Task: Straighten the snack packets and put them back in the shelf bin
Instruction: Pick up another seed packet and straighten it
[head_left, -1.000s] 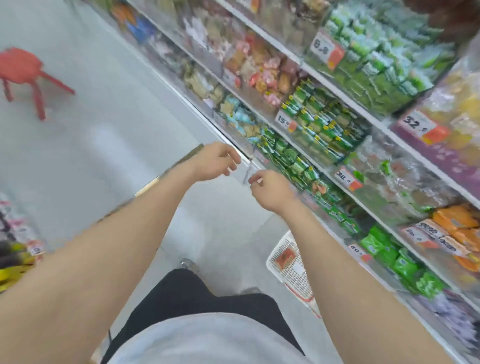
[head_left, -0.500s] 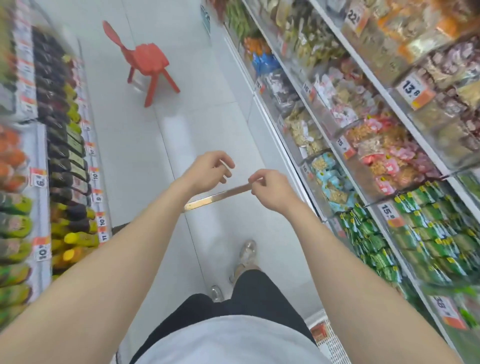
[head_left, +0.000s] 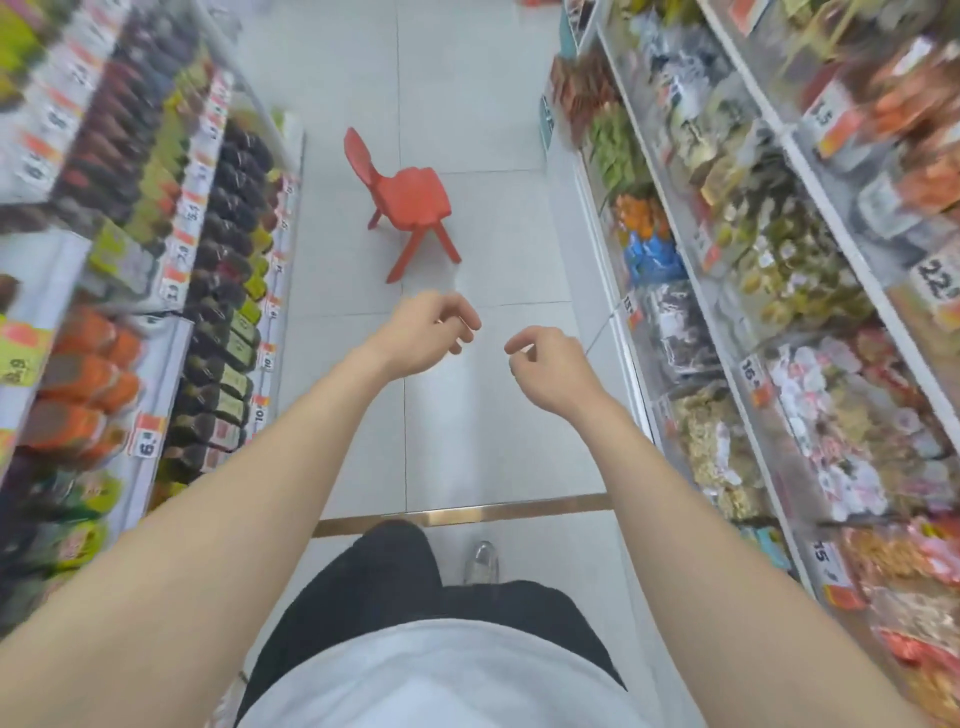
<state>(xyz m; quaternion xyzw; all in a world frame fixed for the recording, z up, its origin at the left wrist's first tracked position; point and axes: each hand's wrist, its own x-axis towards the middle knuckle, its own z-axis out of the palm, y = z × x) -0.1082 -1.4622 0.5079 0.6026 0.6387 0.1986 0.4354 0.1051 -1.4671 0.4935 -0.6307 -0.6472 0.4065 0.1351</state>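
Observation:
Both my arms stretch forward over the aisle floor. My left hand (head_left: 426, 332) hangs with its fingers loosely curled and holds nothing. My right hand (head_left: 550, 364) is beside it, a little lower, fingers also loosely curled and empty. Snack packets (head_left: 810, 415) fill clear bins along the shelves (head_left: 753, 332) on my right, about an arm's width from my right hand. Neither hand touches a packet or a bin.
A small red chair (head_left: 410, 202) stands in the aisle ahead. Bottles (head_left: 223, 332) and price tags line the shelves on my left. A brass floor strip (head_left: 467, 514) crosses the white tiles near my feet.
My view has swung left, from facing the snack shelves to looking down the aisle. The red chair now lies straight ahead. Both hands stay raised and empty, slightly further apart.

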